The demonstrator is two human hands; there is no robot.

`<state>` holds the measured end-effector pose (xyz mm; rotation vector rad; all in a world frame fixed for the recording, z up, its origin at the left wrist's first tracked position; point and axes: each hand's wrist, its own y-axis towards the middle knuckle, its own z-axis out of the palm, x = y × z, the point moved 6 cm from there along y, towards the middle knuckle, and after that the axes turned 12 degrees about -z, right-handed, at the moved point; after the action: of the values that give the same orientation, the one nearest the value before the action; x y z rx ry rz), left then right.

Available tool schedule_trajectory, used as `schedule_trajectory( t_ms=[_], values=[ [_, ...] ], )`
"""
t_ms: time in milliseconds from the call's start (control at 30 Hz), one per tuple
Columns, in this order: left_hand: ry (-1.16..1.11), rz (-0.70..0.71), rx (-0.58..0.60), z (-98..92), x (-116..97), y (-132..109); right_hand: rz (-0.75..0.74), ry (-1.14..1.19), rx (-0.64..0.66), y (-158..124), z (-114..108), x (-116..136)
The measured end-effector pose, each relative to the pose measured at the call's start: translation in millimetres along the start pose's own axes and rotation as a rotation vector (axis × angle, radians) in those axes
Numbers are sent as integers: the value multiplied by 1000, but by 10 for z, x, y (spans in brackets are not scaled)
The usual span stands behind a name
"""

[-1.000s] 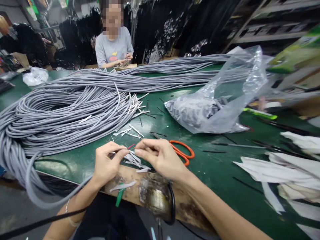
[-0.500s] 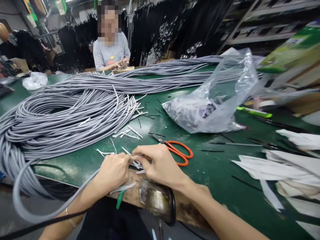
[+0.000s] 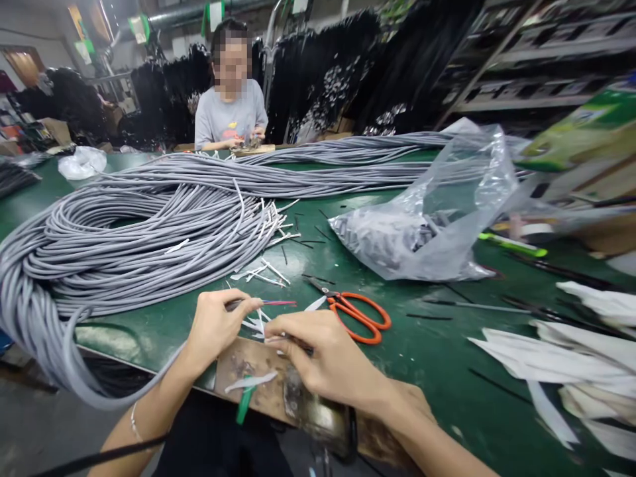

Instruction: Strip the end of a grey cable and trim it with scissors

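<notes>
My left hand [image 3: 218, 324] pinches the end of a grey cable, and thin red and blue wires [image 3: 281, 303] stick out past its fingertips. The cable [image 3: 166, 377] runs back from this hand toward the large coil. Just right of the wires, my right hand [image 3: 318, 348] is closed in a pinch; what its fingers hold is mostly hidden. White scraps [image 3: 256, 323] lie by its fingertips. Beyond that hand are scissors [image 3: 358, 315] with orange handles. Below both hands, a wooden board [image 3: 243, 358] carries a white strip [image 3: 251, 381] and a worn metal device [image 3: 318, 411].
A thick coil of grey cables [image 3: 124, 252] covers the left of the green table [image 3: 417, 358]. A clear plastic bag [image 3: 387, 238] with small grey pieces stands beyond the scissors. White sheets [image 3: 536, 351] lie at right. A co-worker [image 3: 231, 112] sits across the table.
My hands, close together before, are now apart, the left further up and left. Red and blue wires now show at the left fingertips. The camera view has tilted up slightly.
</notes>
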<state>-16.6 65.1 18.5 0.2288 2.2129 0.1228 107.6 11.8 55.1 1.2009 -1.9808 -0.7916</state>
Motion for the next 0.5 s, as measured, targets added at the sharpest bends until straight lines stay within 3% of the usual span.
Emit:
schedule_trajectory(
  t_ms=[67, 167, 233, 300, 367, 433, 500],
  values=[
    [148, 181, 86, 102, -98, -72, 40, -3, -63, -5, -113, -49],
    [231, 546, 265, 256, -282, -292, 269, 52, -130, -74, -268, -361],
    [125, 629, 232, 217, -343, -355, 396, 154, -103, -136, -255, -548],
    [0, 543, 52, 89, -321, -309, 368, 231, -14, -147, -151, -574],
    [-62, 392, -80, 4, -235, -243, 206, 240, 83, -115, -17, -449],
    [-131, 242, -63, 6, -130, -183, 61, 225, 121, -91, 97, -300],
    [-229, 93, -4, 30, -19, -135, 32, 209, 110, -89, 176, -253]
  ],
)
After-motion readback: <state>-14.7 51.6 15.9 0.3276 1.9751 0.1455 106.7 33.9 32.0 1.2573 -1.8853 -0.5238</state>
